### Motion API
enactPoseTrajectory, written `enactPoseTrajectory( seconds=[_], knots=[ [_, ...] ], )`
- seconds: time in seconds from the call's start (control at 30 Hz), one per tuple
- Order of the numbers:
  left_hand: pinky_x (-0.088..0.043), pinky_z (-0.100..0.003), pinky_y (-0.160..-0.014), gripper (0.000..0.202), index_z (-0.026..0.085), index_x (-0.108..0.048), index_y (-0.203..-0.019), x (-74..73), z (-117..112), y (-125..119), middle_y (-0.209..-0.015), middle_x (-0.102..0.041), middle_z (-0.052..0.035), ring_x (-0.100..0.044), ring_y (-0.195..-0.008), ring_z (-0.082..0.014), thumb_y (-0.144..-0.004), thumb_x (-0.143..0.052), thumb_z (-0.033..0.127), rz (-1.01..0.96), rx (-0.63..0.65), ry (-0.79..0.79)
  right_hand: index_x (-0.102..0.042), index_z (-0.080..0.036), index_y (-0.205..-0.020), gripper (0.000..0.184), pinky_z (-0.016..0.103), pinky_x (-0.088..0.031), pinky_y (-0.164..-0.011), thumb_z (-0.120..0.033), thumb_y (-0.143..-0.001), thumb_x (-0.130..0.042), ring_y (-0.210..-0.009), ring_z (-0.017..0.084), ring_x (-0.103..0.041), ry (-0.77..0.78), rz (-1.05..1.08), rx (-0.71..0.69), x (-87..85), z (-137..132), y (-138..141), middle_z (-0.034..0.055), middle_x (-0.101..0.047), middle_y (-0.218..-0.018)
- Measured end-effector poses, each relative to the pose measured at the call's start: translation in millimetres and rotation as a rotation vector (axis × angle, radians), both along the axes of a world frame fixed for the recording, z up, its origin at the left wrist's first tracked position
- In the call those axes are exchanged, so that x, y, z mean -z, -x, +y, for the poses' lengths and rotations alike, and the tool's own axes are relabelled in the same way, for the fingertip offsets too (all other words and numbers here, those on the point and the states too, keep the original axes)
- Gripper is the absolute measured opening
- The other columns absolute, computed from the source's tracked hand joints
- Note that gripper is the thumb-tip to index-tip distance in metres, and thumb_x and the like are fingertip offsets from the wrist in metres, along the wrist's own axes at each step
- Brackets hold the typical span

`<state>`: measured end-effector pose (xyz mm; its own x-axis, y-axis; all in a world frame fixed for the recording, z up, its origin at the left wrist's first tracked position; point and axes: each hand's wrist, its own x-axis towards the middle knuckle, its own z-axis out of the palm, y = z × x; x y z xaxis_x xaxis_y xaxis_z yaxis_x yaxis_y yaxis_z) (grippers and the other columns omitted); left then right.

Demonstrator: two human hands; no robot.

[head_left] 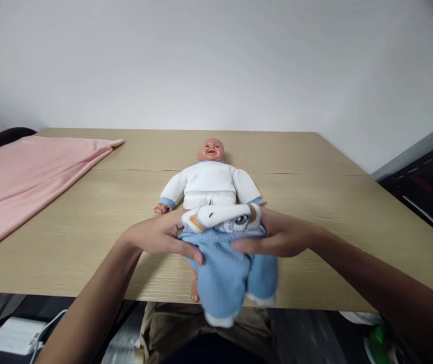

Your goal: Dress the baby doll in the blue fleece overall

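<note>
Gripping trousers [235,273] at waistband: left hand [155,237] & right hand [280,236] clamped on it either side of doll [210,184]. Best pull evenly twd far side, w/ legs straight.

Doll [210,184] lies at middle of table [315,212], legs over near edge, blocking centre lane. Left hand [155,236] and right hand [280,235] clamp blue trousers [226,273] at doll's waist, closing gaps just beside it. Pink cloth [22,177] covers far left corner and left edge. Right half bare, wide open to right edge; strip along far edge behind doll's head bare too.
</note>
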<state>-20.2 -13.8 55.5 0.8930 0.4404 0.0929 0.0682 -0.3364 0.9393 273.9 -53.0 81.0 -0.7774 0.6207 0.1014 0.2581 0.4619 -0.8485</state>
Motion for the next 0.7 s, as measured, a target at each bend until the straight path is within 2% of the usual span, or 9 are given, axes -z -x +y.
enactPoseTrajectory(
  seconds=[0.07,0.13,0.23,0.33,0.4,0.43,0.57,0.63,0.7],
  knots=[
    [-0.065,-0.036,-0.096,0.046,0.022,-0.084,-0.124,9.5,-6,0,-0.111,-0.085,-0.0092,-0.078,-0.105,-0.0272,-0.097,-0.083,0.059,-0.073,-0.082,0.018,-0.080,-0.022,-0.133,0.049,0.037,-0.060,-0.109,-0.042,-0.090,-0.093,-0.114,0.025,-0.075,0.005,0.026,-0.134,-1.0,1,3,0.0024,-0.082,-0.108],
    [-0.064,-0.037,-0.099,0.049,0.022,-0.082,-0.126,15.4,-14,1,-0.113,-0.082,-0.0091,-0.075,-0.107,-0.0263,-0.101,-0.078,0.063,-0.096,-0.157,0.089,-0.079,-0.022,-0.137,0.062,0.037,-0.059,-0.114,-0.039,-0.081,-0.101,-0.122,0.026,-0.075,0.057,0.086,-0.186,0.2,0,4,0.0036,-0.083,-0.115],
    [-0.062,-0.032,-0.087,0.051,0.021,-0.080,-0.117,17.9,-31,2,-0.099,-0.076,-0.0048,-0.070,-0.091,-0.0215,-0.100,-0.077,0.069,-0.053,-0.175,0.271,-0.079,-0.022,-0.138,0.052,0.037,-0.059,-0.113,-0.038,-0.092,-0.093,-0.125,0.026,-0.076,0.242,0.197,-0.143,6.8,-5,4,0.0069,-0.083,-0.127],
    [-0.060,-0.032,-0.076,0.063,0.019,-0.080,-0.099,20.4,-47,5,-0.089,-0.073,-0.0042,-0.066,-0.079,-0.0215,-0.079,-0.092,0.077,-0.068,-0.088,0.454,-0.083,-0.021,-0.130,0.038,0.040,-0.058,-0.116,-0.047,-0.102,-0.082,-0.127,0.026,-0.076,0.361,0.280,-0.072,16.5,-12,4,0.0083,-0.083,-0.129],
    [-0.063,-0.036,-0.080,0.066,0.018,-0.082,-0.099,26.3,-55,7,-0.091,-0.077,-0.0068,-0.071,-0.083,-0.0255,-0.065,-0.103,0.071,-0.096,-0.027,0.564,-0.084,-0.022,-0.127,0.038,0.042,-0.056,-0.120,-0.052,-0.106,-0.076,-0.128,0.026,-0.076,0.393,0.254,-0.022,21.9,-16,6,0.0081,-0.084,-0.127],
    [-0.063,-0.038,-0.083,0.065,0.018,-0.083,-0.102,30.6,-58,8,-0.092,-0.078,-0.0075,-0.073,-0.086,-0.0268,-0.064,-0.106,0.066,-0.122,-0.035,0.597,-0.084,-0.022,-0.127,0.038,0.043,-0.054,-0.122,-0.053,-0.108,-0.073,-0.128,0.025,-0.076,0.404,0.220,-0.014,23.8,-17,9,0.0081,-0.084,-0.127],
    [-0.060,-0.035,-0.086,0.056,0.020,-0.082,-0.106,49.8,-68,10,-0.087,-0.078,-0.0053,-0.073,-0.085,-0.0238,-0.083,-0.093,0.070,-0.272,-0.338,0.546,-0.082,-0.021,-0.131,0.044,0.043,-0.052,-0.124,-0.056,-0.105,-0.076,-0.128,0.025,-0.075,0.476,0.148,-0.109,25.4,-21,20,0.0092,-0.083,-0.128],
    [-0.060,-0.034,-0.084,0.053,0.021,-0.079,-0.101,53.8,-75,10,-0.082,-0.076,-0.0040,-0.070,-0.079,-0.0217,-0.090,-0.085,0.072,-0.274,-0.421,0.533,-0.081,-0.019,-0.130,0.054,0.042,-0.055,-0.121,-0.058,-0.093,-0.090,-0.125,0.026,-0.076,0.567,0.199,-0.157,23.5,-24,25,0.0089,-0.084,-0.124],
    [-0.060,-0.035,-0.084,0.051,0.021,-0.075,-0.091,50.9,-84,10,-0.078,-0.073,-0.0032,-0.067,-0.076,-0.0209,-0.096,-0.079,0.072,-0.201,-0.422,0.540,-0.081,-0.019,-0.126,0.064,0.041,-0.057,-0.117,-0.054,-0.076,-0.103,-0.121,0.028,-0.078,0.664,0.248,-0.176,20.7,-28,31,0.0078,-0.084,-0.120]
  ],
)
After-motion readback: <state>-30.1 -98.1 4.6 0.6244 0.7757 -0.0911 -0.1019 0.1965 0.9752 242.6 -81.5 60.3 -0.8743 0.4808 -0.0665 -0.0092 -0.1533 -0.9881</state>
